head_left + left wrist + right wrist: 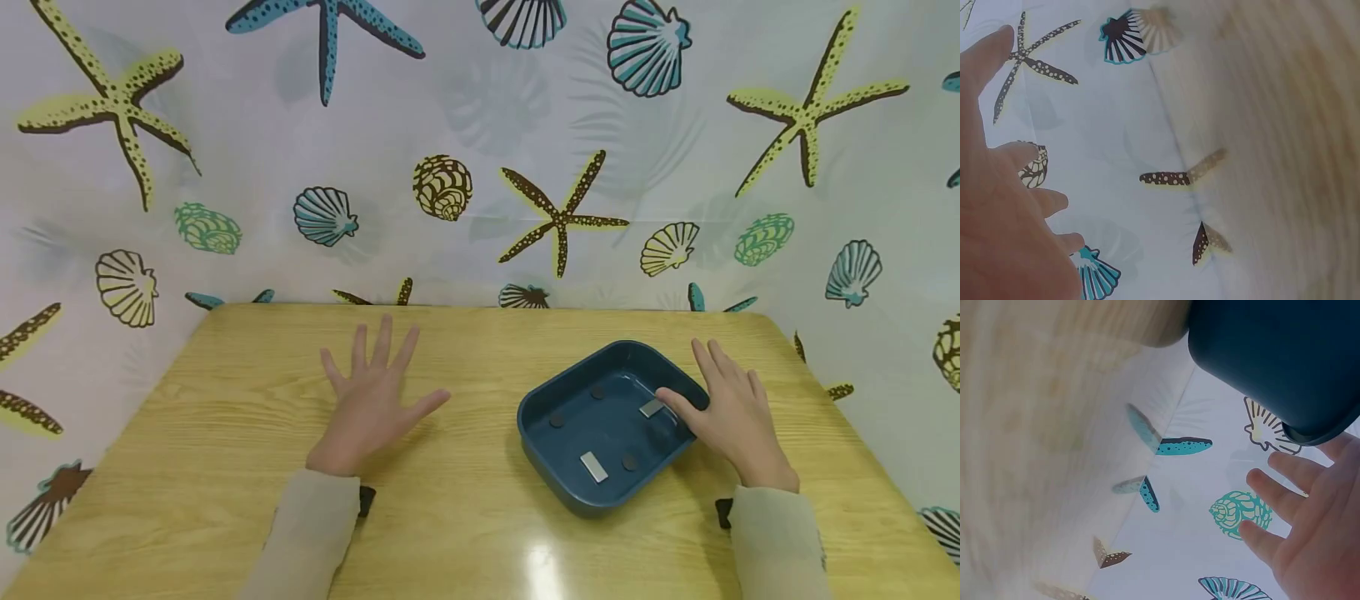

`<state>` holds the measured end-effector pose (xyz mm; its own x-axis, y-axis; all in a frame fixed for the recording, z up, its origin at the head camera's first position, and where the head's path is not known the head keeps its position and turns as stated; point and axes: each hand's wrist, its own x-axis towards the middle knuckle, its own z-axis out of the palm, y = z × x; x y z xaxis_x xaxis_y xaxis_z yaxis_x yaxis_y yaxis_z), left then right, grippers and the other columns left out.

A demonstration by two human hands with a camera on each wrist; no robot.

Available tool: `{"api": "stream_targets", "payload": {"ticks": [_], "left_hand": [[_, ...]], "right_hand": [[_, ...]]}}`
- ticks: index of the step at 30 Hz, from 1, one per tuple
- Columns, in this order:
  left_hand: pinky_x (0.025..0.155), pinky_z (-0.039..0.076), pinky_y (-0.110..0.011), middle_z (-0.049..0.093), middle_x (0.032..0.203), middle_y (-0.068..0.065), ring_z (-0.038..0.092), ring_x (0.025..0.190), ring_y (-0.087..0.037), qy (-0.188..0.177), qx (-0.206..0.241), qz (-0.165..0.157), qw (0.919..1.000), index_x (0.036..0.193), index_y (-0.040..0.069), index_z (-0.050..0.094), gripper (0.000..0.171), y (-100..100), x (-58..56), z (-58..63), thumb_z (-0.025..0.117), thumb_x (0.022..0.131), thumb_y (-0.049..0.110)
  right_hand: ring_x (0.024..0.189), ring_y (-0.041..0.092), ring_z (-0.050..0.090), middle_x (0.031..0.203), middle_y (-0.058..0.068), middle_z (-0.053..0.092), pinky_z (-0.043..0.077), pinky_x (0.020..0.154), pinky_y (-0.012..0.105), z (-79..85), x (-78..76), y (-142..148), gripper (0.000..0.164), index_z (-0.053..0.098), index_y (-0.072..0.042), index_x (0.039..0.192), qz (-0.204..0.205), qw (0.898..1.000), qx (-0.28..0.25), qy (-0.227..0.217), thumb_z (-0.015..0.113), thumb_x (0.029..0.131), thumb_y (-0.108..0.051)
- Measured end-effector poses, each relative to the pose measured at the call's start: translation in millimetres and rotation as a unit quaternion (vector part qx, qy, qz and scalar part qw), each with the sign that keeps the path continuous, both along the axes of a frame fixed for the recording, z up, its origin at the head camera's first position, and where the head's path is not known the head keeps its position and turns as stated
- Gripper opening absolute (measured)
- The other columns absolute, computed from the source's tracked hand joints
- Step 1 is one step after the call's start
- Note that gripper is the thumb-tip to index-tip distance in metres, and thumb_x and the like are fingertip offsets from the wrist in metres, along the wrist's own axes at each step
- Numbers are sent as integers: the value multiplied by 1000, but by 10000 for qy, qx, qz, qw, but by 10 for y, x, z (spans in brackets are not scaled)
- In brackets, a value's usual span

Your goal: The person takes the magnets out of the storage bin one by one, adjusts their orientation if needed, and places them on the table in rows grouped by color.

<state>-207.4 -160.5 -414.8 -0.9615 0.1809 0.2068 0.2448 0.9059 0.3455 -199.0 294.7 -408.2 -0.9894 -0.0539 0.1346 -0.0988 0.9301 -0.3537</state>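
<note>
A dark blue rectangular tub (547,475) with rounded corners sits at an angle on the wooden table. Inside it lie two pale metallic rectangular pieces, one near the front (593,467) and one farther back (652,407), with a few small dark round discs (629,461). My right hand (731,421) is at the tub's right side, its thumb reaching over the rim and its fingers extended outside; whether it touches the tub cannot be told. My left hand (367,412) is held over the table left of the tub, fingers spread, holding nothing.
The light wooden table (225,417) reaches back to a white cloth (465,100) printed with starfish and shells, which also hangs at both sides. A bright reflection shows on the table's front. Each wrist carries a small black device (366,501).
</note>
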Motion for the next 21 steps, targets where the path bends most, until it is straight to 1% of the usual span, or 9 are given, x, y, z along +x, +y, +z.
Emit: {"api": "stream_targets", "payload": {"ticks": [7, 14, 18, 21], "left_hand": [[112, -20, -80, -5, 175, -15, -12, 160, -47, -170, 133, -94, 9997, 167, 22, 14, 103, 80, 16, 33, 65, 91, 67], [112, -17, -81, -1, 175, -16, -8, 160, -47, -117, 220, -192, 9995, 167, 22, 16, 101, 123, 27, 13, 66, 91, 65], [113, -15, -82, 2, 175, -16, -6, 160, -47, -84, 244, -296, 9992, 167, 21, 19, 100, 171, 26, -2, 66, 91, 65], [113, -15, -81, 2, 175, -16, -5, 160, -46, -100, 263, -355, 9990, 167, 21, 18, 101, 206, 24, -15, 66, 91, 66]], "right_hand": [[152, 55, 22, 169, 28, 19, 7, 121, 76, -1, -3, -11, 102, 12, -14, 167, 6, 10000, -8, -37, 55, 95, -71], [151, 54, 26, 168, 28, 23, 9, 121, 76, -10, 6, -26, 100, 16, -12, 167, 31, 10000, 7, -31, 58, 95, -68], [151, 54, 27, 167, 29, 25, 11, 121, 76, -11, 3, -20, 98, 18, -11, 166, 24, 10000, -19, -30, 57, 96, -68], [150, 55, 28, 167, 29, 26, 13, 120, 76, -10, -9, -20, 98, 21, -10, 166, 21, 10000, -22, 1, 57, 96, -69]]}}
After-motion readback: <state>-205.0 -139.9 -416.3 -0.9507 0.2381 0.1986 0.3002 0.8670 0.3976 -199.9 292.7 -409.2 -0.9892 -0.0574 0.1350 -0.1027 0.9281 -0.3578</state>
